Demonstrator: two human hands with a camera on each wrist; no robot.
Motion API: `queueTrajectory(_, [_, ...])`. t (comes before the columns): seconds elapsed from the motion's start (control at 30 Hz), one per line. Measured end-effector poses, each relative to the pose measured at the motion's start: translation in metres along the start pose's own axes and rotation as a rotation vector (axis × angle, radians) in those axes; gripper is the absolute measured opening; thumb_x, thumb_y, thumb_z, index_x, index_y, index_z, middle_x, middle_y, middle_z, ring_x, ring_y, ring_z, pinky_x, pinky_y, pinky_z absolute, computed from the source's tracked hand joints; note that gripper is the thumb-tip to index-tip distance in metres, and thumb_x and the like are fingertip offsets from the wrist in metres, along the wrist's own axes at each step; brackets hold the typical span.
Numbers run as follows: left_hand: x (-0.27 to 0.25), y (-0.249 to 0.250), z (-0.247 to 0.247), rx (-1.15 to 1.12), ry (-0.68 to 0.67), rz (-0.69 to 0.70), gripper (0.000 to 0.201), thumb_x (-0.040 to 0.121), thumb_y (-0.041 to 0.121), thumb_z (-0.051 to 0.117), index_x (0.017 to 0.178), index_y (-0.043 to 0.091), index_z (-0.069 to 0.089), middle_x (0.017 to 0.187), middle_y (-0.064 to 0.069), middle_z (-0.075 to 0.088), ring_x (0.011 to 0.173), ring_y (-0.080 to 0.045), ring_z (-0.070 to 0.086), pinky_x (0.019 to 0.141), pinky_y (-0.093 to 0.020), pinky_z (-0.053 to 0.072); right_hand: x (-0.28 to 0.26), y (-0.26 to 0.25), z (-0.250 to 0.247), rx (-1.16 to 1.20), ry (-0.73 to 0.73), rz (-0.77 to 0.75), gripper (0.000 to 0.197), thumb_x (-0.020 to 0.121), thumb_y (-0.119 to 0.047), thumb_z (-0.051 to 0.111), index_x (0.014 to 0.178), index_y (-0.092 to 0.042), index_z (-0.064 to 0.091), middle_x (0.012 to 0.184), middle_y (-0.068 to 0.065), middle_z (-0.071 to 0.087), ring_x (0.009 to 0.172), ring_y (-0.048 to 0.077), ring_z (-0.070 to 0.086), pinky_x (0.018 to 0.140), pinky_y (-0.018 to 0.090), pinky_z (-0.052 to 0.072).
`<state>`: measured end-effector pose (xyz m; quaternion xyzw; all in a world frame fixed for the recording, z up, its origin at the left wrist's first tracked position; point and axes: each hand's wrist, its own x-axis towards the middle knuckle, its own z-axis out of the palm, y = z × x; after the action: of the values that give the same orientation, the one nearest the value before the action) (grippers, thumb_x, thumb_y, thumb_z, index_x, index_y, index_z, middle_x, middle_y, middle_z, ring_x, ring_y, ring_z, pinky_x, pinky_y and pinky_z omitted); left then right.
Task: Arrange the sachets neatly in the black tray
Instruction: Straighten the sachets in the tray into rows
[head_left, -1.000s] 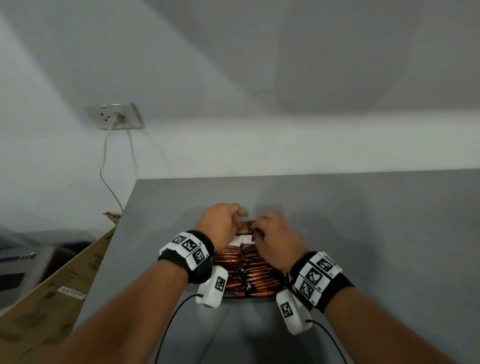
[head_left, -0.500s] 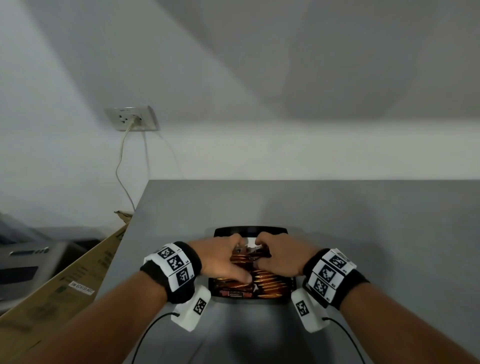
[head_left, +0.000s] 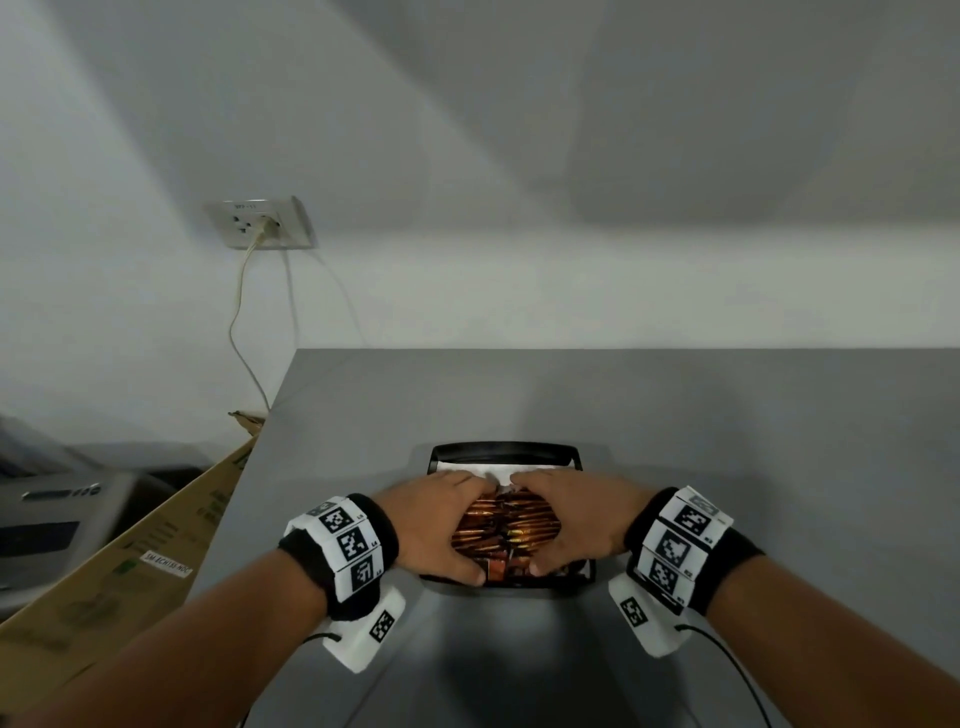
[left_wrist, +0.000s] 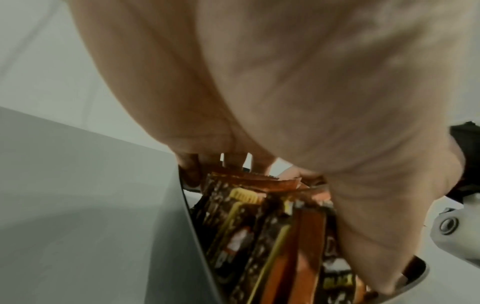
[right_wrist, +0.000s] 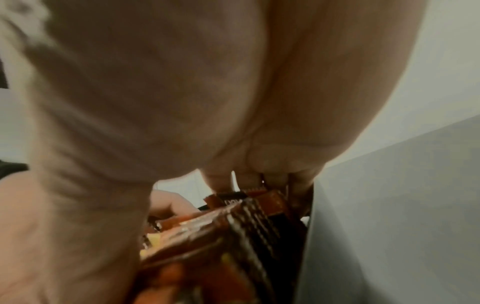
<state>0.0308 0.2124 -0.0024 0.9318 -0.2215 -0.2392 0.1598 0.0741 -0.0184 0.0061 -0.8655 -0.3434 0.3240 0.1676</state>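
A black tray (head_left: 501, 450) lined with white paper sits on the grey table (head_left: 727, 441) in front of me. A row of brown and orange sachets (head_left: 506, 527) stands on edge in its near part. My left hand (head_left: 457, 527) clasps the left half of the row, fingers at the far end and thumb at the near end. My right hand (head_left: 558, 527) clasps the right half the same way. The left wrist view has the sachets (left_wrist: 259, 236) under the palm, with fingers (left_wrist: 233, 162) curled over their far end. In the right wrist view the sachets (right_wrist: 233, 236) are blurred.
The table's left edge (head_left: 249, 493) runs close by the tray. Beyond it stand a cardboard box (head_left: 130, 545) and a grey printer (head_left: 47, 514). A wall socket (head_left: 260, 223) with a hanging cable is on the white wall behind.
Both hands left the far end of the row, where they pinched a sachet. They came back over the stack and now clasp it from both ends. The tray's far rim came into sight.
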Motion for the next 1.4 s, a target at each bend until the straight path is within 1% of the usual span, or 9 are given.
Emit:
queueTrajectory(0.13, [0.004, 0.001, 0.004, 0.015, 0.045, -0.020, 0.092, 0.070, 0.057, 0.072, 0.146, 0.025, 0.033, 0.128, 0.005, 0.056, 0.112, -0.013, 0.056, 0.095, -0.033, 0.053, 0.002, -0.001, 0.004, -0.060, 0.070, 0.025, 0.071, 0.073, -0.047, 0.077, 0.133, -0.028, 0.044, 0.118, -0.009, 0.059, 0.102, 0.012, 0.060, 0.090, 0.032, 0.054])
queueTrajectory(0.3, [0.009, 0.003, 0.007, 0.062, 0.035, -0.066, 0.106, 0.060, 0.057, 0.075, 0.149, 0.027, 0.025, 0.133, 0.001, 0.053, 0.120, -0.018, 0.051, 0.097, -0.040, 0.052, 0.007, -0.002, 0.018, -0.181, 0.125, 0.062, 0.098, 0.065, -0.049, 0.081, 0.146, -0.026, 0.030, 0.141, -0.005, 0.046, 0.128, 0.018, 0.045, 0.105, 0.040, 0.046])
queueTrajectory(0.43, [0.011, 0.006, 0.006, 0.092, 0.030, -0.064, 0.102, 0.058, 0.053, 0.081, 0.143, 0.027, 0.030, 0.128, 0.001, 0.054, 0.111, -0.018, 0.055, 0.093, -0.037, 0.054, 0.011, -0.005, 0.029, -0.237, 0.175, 0.070, 0.100, 0.066, -0.047, 0.081, 0.147, -0.026, 0.026, 0.145, -0.002, 0.042, 0.132, 0.023, 0.041, 0.107, 0.044, 0.045])
queueTrajectory(0.57, [0.011, 0.009, 0.009, 0.102, 0.054, -0.050, 0.093, 0.061, 0.053, 0.076, 0.138, 0.027, 0.032, 0.124, 0.001, 0.057, 0.110, -0.019, 0.055, 0.092, -0.037, 0.054, 0.013, -0.003, 0.034, -0.216, 0.259, 0.044, 0.087, 0.074, -0.055, 0.075, 0.144, -0.031, 0.028, 0.141, -0.005, 0.048, 0.128, 0.020, 0.045, 0.105, 0.039, 0.046])
queueTrajectory(0.8, [0.011, 0.007, 0.004, 0.041, 0.085, -0.048, 0.082, 0.061, 0.059, 0.071, 0.131, 0.031, 0.037, 0.114, 0.006, 0.061, 0.099, -0.014, 0.060, 0.085, -0.035, 0.057, 0.012, -0.007, 0.030, -0.186, 0.322, 0.030, 0.073, 0.076, -0.044, 0.073, 0.137, -0.031, 0.036, 0.126, -0.006, 0.056, 0.113, 0.017, 0.052, 0.098, 0.035, 0.049])
queueTrajectory(0.97, [0.012, 0.005, -0.002, 0.077, 0.146, -0.051, 0.076, 0.063, 0.058, 0.072, 0.126, 0.032, 0.038, 0.106, 0.007, 0.060, 0.093, -0.014, 0.055, 0.080, -0.038, 0.056, 0.012, -0.008, 0.021, -0.198, 0.339, 0.044, 0.062, 0.075, -0.040, 0.071, 0.128, -0.030, 0.041, 0.117, -0.006, 0.056, 0.103, 0.016, 0.051, 0.085, 0.029, 0.048])
queueTrajectory(1.23, [0.006, 0.010, 0.010, 0.182, 0.149, -0.043, 0.087, 0.072, 0.054, 0.070, 0.144, 0.027, 0.030, 0.129, 0.002, 0.056, 0.113, -0.019, 0.050, 0.092, -0.034, 0.051, 0.005, -0.012, 0.031, -0.217, 0.311, 0.038, 0.073, 0.081, -0.038, 0.071, 0.143, -0.025, 0.033, 0.138, -0.002, 0.049, 0.123, 0.019, 0.046, 0.101, 0.034, 0.046])
queueTrajectory(1.3, [0.004, 0.008, 0.015, 0.184, 0.141, -0.041, 0.090, 0.074, 0.056, 0.069, 0.147, 0.025, 0.026, 0.134, 0.000, 0.053, 0.118, -0.020, 0.048, 0.096, -0.035, 0.049, 0.003, -0.013, 0.035, -0.202, 0.296, 0.028, 0.082, 0.081, -0.046, 0.072, 0.147, -0.023, 0.028, 0.144, -0.001, 0.045, 0.128, 0.020, 0.043, 0.106, 0.035, 0.042])
queueTrajectory(1.4, [0.000, 0.008, 0.019, 0.165, 0.147, -0.015, 0.097, 0.075, 0.074, 0.061, 0.149, 0.024, 0.025, 0.141, 0.000, 0.050, 0.122, -0.019, 0.047, 0.102, -0.035, 0.045, 0.000, -0.013, 0.040, -0.212, 0.282, 0.004, 0.091, 0.081, -0.069, 0.061, 0.149, -0.021, 0.025, 0.146, 0.000, 0.041, 0.131, 0.021, 0.040, 0.111, 0.038, 0.039])
